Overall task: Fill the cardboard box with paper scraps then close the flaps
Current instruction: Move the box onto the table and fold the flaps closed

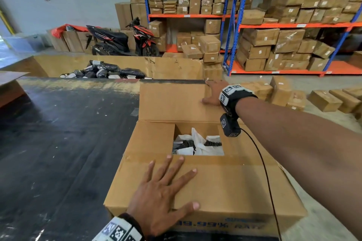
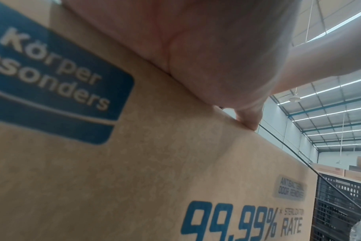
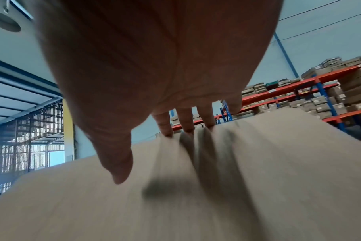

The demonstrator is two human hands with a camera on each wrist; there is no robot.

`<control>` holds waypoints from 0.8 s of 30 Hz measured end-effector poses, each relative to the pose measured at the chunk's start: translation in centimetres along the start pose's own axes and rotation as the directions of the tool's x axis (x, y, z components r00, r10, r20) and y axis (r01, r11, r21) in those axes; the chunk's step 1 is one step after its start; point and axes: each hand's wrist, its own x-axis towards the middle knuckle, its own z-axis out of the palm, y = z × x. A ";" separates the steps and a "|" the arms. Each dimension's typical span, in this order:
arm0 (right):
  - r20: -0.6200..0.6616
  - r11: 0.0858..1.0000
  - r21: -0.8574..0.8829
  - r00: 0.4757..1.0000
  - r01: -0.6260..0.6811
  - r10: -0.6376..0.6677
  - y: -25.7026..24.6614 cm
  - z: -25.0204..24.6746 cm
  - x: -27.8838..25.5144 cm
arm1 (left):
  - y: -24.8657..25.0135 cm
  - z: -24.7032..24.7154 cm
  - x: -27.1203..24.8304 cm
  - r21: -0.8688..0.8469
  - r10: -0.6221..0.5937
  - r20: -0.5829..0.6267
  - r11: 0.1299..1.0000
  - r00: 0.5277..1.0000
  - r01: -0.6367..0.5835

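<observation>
Box (image 1: pixel 225 182) sits on the counter's (image 1: pixel 58 133) edge, scraps (image 1: pixel 197 144) showing; left hand (image 1: pixel 162 195) lies flat, pinning the near flap, right hand (image 1: pixel 214 93) spread on the far flap (image 1: pixel 172 101), apparently to fold it.

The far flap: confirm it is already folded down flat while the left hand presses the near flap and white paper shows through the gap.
Wrong about the far flap: the head view shows it raised, the right hand on its top corner. The rest holds: left hand, near flap, white paper.
</observation>
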 end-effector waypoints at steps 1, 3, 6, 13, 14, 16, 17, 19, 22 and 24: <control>0.006 1.000 -0.014 1.000 -0.012 0.012 0.4 0.3 0.2 | 0.0 0.0 0.0 -0.006 0.001 -0.003 1.000 1.000 -0.001; -0.057 0.999 -0.031 0.998 -0.018 0.016 0.6 -0.1 -1.1 | -0.1 0.0 0.0 -0.011 0.002 -0.010 1.000 1.000 -0.002; -0.151 0.997 -0.066 0.987 0.043 -0.052 0.9 -1.6 -5.2 | -0.5 0.1 0.2 -0.014 0.023 -0.015 1.000 1.000 -0.023; -0.036 0.988 0.018 0.987 0.155 -0.154 3.8 -0.8 -17.3 | -3.8 -1.5 -0.3 -0.146 -0.158 -0.359 0.983 0.920 0.112; 0.011 0.990 0.010 0.990 0.140 -0.141 4.8 -0.1 -18.7 | -4.6 -2.0 -0.4 -0.124 -0.207 -0.364 0.977 0.908 0.172; 0.101 0.996 -0.029 0.992 0.079 -0.076 7.1 1.7 -20.9 | -6.5 -2.7 -0.3 -0.133 -0.307 -0.299 0.951 0.903 0.279; 0.144 0.999 -0.031 0.989 0.043 -0.038 8.2 2.9 -21.6 | -7.5 -2.8 -0.2 -0.148 -0.345 -0.246 0.937 0.906 0.316; 0.248 0.998 0.070 0.969 -0.010 -0.008 10.1 4.7 -23.0 | -8.9 -2.7 0.2 -0.186 -0.394 -0.130 0.911 0.910 0.368; 0.320 0.962 0.273 0.944 -0.018 -0.073 11.1 6.9 -24.8 | -9.7 -2.3 0.0 -0.277 -0.389 0.065 0.878 0.919 0.392; 0.301 0.940 0.340 0.950 -0.026 -0.083 10.9 8.6 -25.4 | -9.7 -2.1 -0.7 -0.325 -0.367 0.092 0.868 0.926 0.377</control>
